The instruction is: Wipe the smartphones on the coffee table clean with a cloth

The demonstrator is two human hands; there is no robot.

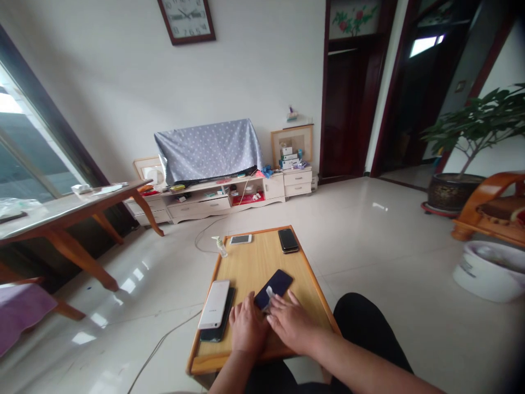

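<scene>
A dark blue smartphone (274, 288) lies tilted across the low wooden table (250, 268), with a small white wipe (269, 295) on its lower end. My right hand (292, 323) presses the wipe against the phone. My left hand (247, 329) rests on the table just below and left of the phone, its fingertips close to the phone's lower edge. Left of that hand, a white phone (214, 304) lies on a black phone (217, 326). A black phone (288, 241) and a white phone (240, 239) lie at the table's far end.
A small hand-sanitizer bottle (220, 247) stands at the table's far left corner. Cables (164, 339) run across the tiled floor. A white basin (484, 271) stands on the right, and a longer wooden table (69, 216) stands on the left.
</scene>
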